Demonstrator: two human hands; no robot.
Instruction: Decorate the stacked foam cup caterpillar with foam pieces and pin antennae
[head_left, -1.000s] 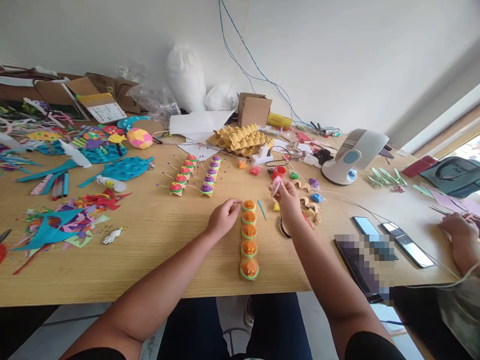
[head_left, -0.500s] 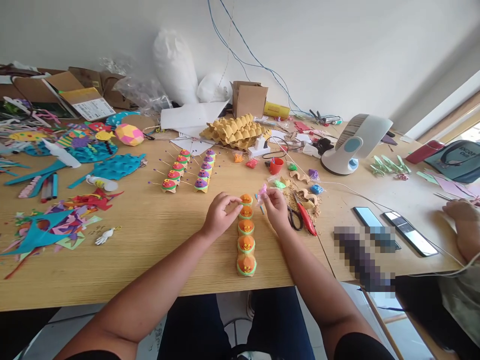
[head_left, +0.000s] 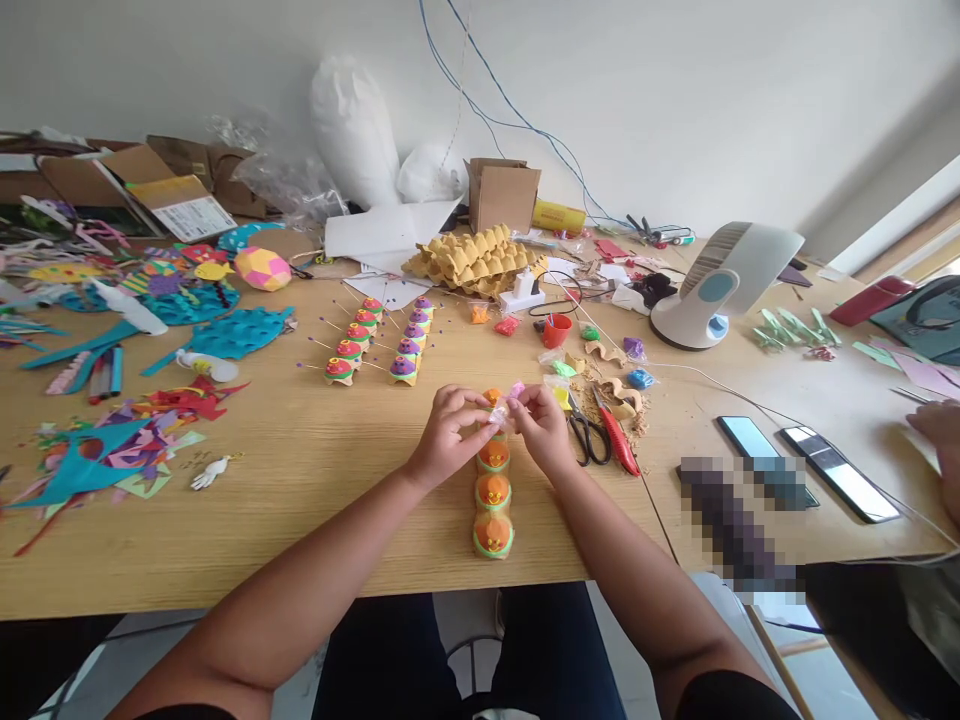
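A small clear plastic bag with pink clay (head_left: 516, 391) is pinched between both hands, above the far end of an egg-carton strip with orange clay domes (head_left: 493, 493). My left hand (head_left: 452, 432) closes its fingertips on the clear end of the bag. On the pink side, my right hand (head_left: 541, 425) is closed round the bag. The strip lies lengthwise toward me, its near domes bearing small yellow faces and green rims. Its far domes are partly covered by my hands. Black-handled scissors (head_left: 591, 438) and a red-handled tool (head_left: 618, 436) rest right of my right hand.
Two finished-looking strips, one with red domes (head_left: 350, 348) and one with purple domes (head_left: 406, 347), stand at left. Beyond are a red cup (head_left: 556, 330), bagged clay (head_left: 641, 378), egg trays (head_left: 476, 262) and a fan (head_left: 724, 285). Phones (head_left: 838, 473) and another person's hand (head_left: 937, 430) are at right.
My right hand has brought the pink clay bag left, over the strip. My left hand has left the strip's far dome and now grips the bag too.
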